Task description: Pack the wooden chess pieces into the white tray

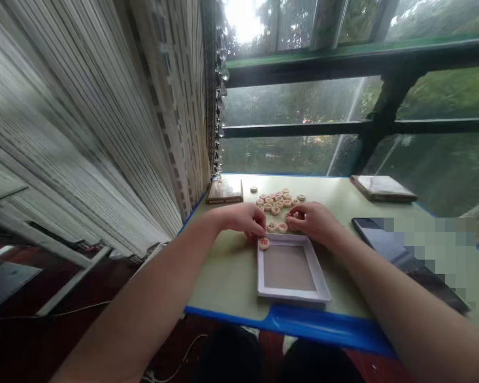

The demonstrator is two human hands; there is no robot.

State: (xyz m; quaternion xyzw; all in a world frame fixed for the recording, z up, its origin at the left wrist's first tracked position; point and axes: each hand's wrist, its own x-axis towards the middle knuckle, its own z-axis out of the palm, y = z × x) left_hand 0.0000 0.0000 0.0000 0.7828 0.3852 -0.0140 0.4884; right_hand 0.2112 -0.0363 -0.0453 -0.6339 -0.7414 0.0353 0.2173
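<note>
Bare and stretched forward, the left forearm [163, 282] slants up from the bottom edge toward the middle of the counter [223, 276], while the right forearm [403, 298] comes in from the lower right, so that the two converge. At the end of the first, the left hand [253, 218] bends inward at the wrist, knuckles upward and fingers curled down, nearly closed. Its fingertips meet the upper side of a red-marked piece [264, 243] (a round disc, its character facing up) at the near-left hand's corner of a shallow white tray [321, 276]; I cannot tell whether they grip it or merely touch it.

Opposite, the right hand [308, 217] points leftward with its back up and wrist slightly arched, thumb and fingers drawn close together over a partly hidden disc [288, 217]. Whether that one is pinched or only touched, I cannot tell either.

Between and beyond the hands lies a loose cluster of round pieces [278, 204], several touching, with a lone piece [254, 189] set apart toward the window [291, 151]. Past the left wrist rests a small box [225, 190]; a flat case [385, 186] lies at the far right, and a dark tablet [379, 234] sits beside the right forearm.
</note>
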